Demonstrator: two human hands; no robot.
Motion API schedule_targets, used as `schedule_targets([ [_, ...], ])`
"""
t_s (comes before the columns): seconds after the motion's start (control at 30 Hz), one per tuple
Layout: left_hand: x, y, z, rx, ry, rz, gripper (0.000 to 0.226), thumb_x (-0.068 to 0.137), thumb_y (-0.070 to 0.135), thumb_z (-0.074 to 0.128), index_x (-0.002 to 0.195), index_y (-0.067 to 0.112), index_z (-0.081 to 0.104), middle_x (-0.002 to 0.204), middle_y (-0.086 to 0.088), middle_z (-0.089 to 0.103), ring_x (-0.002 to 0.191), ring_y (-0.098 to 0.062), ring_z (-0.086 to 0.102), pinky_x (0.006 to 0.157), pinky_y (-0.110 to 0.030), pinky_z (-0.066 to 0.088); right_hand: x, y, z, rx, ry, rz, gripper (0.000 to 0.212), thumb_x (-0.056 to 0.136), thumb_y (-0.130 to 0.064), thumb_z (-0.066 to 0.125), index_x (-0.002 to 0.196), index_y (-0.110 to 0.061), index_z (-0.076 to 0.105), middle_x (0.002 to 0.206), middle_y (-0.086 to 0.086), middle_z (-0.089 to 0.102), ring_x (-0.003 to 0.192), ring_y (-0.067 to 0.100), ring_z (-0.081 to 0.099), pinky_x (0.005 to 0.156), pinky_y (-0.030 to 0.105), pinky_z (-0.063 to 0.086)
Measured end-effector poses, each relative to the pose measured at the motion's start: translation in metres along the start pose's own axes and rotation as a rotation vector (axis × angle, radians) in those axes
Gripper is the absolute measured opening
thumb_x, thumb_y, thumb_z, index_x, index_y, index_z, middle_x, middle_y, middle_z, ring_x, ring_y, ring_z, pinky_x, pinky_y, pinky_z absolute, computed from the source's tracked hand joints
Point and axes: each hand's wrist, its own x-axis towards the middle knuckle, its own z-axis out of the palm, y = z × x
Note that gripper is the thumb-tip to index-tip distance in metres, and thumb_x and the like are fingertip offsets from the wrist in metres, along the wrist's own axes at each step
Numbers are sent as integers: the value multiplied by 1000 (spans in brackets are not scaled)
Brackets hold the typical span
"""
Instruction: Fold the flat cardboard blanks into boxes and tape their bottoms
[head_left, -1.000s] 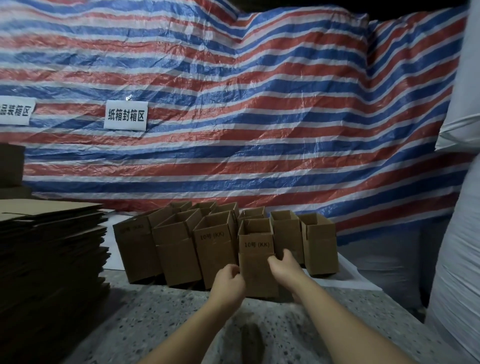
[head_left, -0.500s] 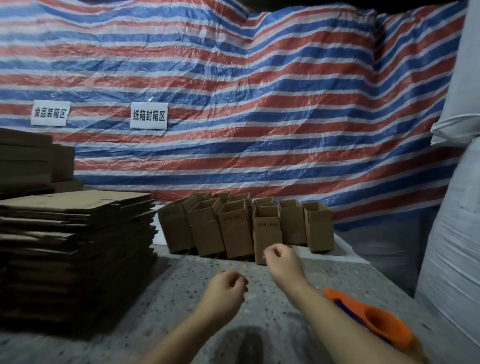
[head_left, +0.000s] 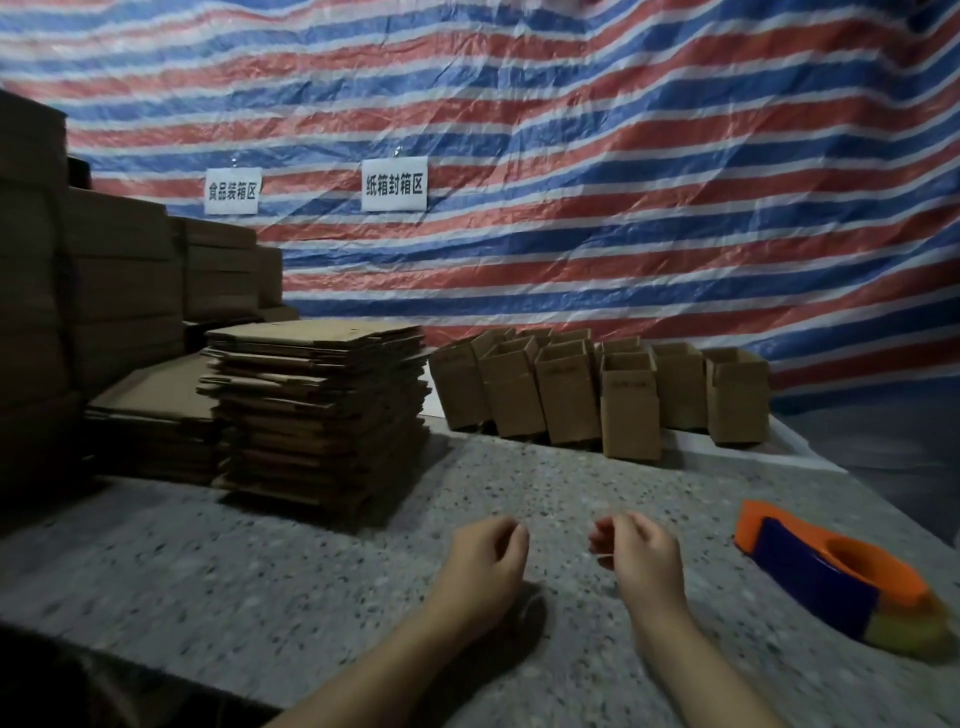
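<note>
Nearest, two bare forearms reaching in from the lower edge over a speckled grey desk. Left hand hovering just above the desk, fingers loosely curled, empty. Right hand just beside it, apart by a narrow gap, fingers likewise loosely curled, holding nothing. To the right, near the desk's edge and well apart from the right hand, an orange and dark blue tape dispenser lying on the desk, yellowish at its near end. Farther back on the left, a tall stack of flat cardboard blanks, edges uneven, resting on the desk; a lower stack of flat cardboard touching its left side. Behind those, at the far left, larger piles of brown cartons rising in steps, dim and hard to make out. Farther back at centre and right, a cluster of folded boxes standing upright with tops open, in roughly two rows, most touching their neighbours; faint print on some fronts, too small to read. Front box standing slightly forward of the rest. Beneath the rear boxes, a white sheet. Farthest back, a red, white and blue striped tarpaulin covering the whole backdrop, creased, bearing two white paper signs with dark characters.
</note>
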Motion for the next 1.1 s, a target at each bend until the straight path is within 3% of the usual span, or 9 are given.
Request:
schedule_targets([
  [0.2,1,-9,8,-15,51,56,25,100,26,53,81,19,67,74,1,66,71,-14,63,73,-47,54,4,11,0,53,-4,-2,34,102,-22,52,77,-6,67,69,8,69,72,27,68,62,34,52],
  [0.4,11,9,-16,-6,227,178,16,98,24,55,86,30,64,76,13,63,77,-3,60,68,-32,53,3,6,1,90,-37,-16,29,102,-25,53,80,-13,68,76,4,69,79,24,66,69,36,52],
  [0.47,38,21,-41,106,328,231,12,98,22,54,102,23,65,95,10,64,93,-7,59,82,-33,52,4,-5,2,73,-73,-67,26,103,-31,51,94,-16,69,86,-2,68,84,15,65,73,32,50],
  [0.57,88,32,-90,440,447,254,38,99,29,51,131,11,58,135,-7,56,128,-22,47,109,-41,38,13,-40,11,30,-157,-211,28,105,-37,47,122,-24,64,96,-17,66,83,-5,61,70,17,46],
  [0.67,126,31,-140,701,520,232,52,98,38,48,143,13,45,150,-11,42,141,-27,32,117,-45,24,30,-90,31,-3,-244,-327,35,104,-39,46,133,-25,60,109,-19,61,99,-6,55,74,15,40],
  [0.8,163,23,-194,951,507,45,56,93,42,52,140,12,43,148,-15,41,138,-32,35,113,-49,28,49,-144,68,-40,-293,-395,38,103,-40,45,133,-23,59,99,-22,56,91,-6,50,70,16,36],
  [0.93,177,14,-223,1047,324,-254,65,92,57,50,139,12,44,143,-18,45,133,-36,41,106,-47,35,58,-168,103,-117,-352,-454,30,102,-38,45,114,-19,65,83,-9,60,74,4,55,57,22,37],
  [1.03,177,8,-226,1034,212,-294,59,92,59,47,127,13,55,123,-12,60,112,-32,56,86,-39,47,60,-171,120,-137,-381,-458,35,101,-39,46,122,-18,62,98,-3,63,82,4,55,59,23,37],
  [1.1,173,8,-220,1080,227,-278,55,92,60,48,125,16,56,123,-10,61,113,-32,56,84,-38,46,60,-170,126,-156,-390,-475,35,101,-39,47,125,-19,61,108,-3,63,86,0,52,62,20,36],
])
